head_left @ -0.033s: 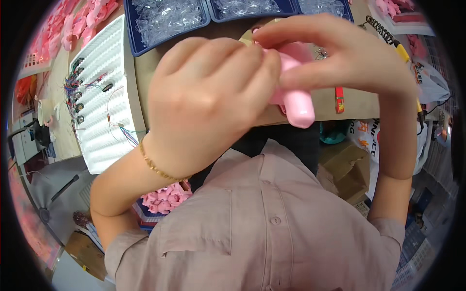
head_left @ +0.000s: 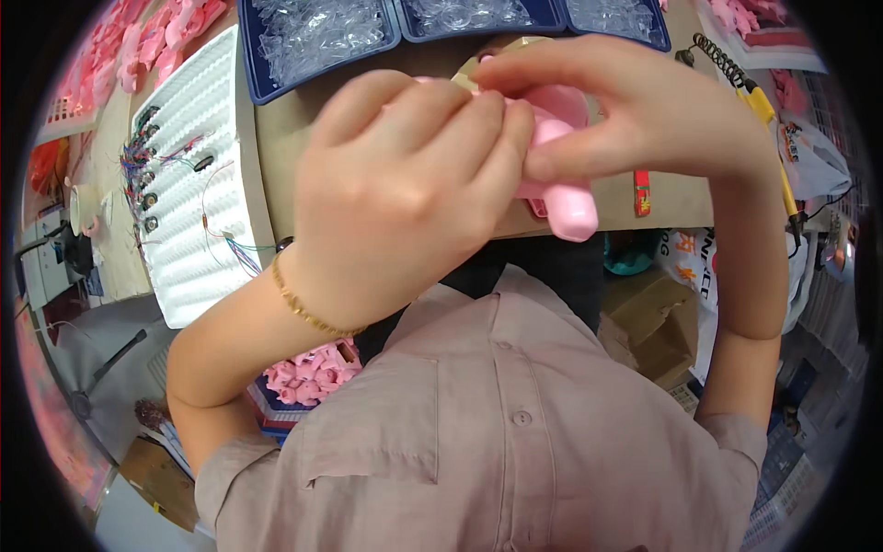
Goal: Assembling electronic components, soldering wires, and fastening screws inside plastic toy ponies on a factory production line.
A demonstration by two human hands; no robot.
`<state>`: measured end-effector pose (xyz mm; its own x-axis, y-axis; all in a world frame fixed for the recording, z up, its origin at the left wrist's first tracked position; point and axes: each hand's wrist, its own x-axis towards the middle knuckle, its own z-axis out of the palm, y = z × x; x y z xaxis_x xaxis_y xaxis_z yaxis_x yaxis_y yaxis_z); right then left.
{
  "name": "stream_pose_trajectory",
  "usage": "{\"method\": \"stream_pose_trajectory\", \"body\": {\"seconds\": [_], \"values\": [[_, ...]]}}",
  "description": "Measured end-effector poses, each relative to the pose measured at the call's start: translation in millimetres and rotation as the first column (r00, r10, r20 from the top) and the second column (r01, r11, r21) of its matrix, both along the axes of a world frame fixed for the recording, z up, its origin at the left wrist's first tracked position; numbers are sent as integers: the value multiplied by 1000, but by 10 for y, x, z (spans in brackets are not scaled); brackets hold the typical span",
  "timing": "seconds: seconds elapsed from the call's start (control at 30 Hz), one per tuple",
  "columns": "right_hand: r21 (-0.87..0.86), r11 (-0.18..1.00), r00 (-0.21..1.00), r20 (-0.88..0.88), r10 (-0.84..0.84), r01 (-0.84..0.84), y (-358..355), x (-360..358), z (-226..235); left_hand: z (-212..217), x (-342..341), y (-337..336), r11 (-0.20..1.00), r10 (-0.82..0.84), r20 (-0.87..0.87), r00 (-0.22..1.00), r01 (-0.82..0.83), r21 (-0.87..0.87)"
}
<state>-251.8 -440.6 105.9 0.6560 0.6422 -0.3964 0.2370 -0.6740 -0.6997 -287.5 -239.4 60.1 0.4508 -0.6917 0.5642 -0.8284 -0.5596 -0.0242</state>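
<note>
A glossy pink plastic piece (head_left: pixel 572 213) with a rounded, stubby end is held up between my hands, over the near edge of the table. My left hand (head_left: pixel 405 175), back toward the view, is closed around its left side, and the fingertips are hidden. From the right, my right hand (head_left: pixel 635 115) grips the same piece with thumb and forefinger curved about it. Most of the piece is covered by my fingers, so its full shape cannot be told.
Blue trays (head_left: pixel 395 41) of clear plastic parts line the table's far side. At left lies a white ribbed tray (head_left: pixel 189 221) with wired components. A yellow-handled tool (head_left: pixel 762 106) stands at right, near a small red object (head_left: pixel 642 193). Pink pieces (head_left: pixel 313 373) fill a container below my left arm.
My left hand has shifted slightly right, and my right hand has come down a little. Both keep hold of the pink plastic piece.
</note>
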Motion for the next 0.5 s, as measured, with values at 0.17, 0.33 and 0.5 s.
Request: {"method": "stream_pose_trajectory", "body": {"seconds": [0.17,0.33,0.5], "values": [[-13,1000,998,56,-8,9,178,-98,-88,-222,-99,50,991,81,133,988,-66,-115],[-103,994,998,-42,36,-41,297,-11,-34,-252,-63,134,974,105,170,980,-67,-219],[-57,998,998,63,23,-19,342,-98,-37,-428,-299,459,907,162,108,981,-104,-409]]}}
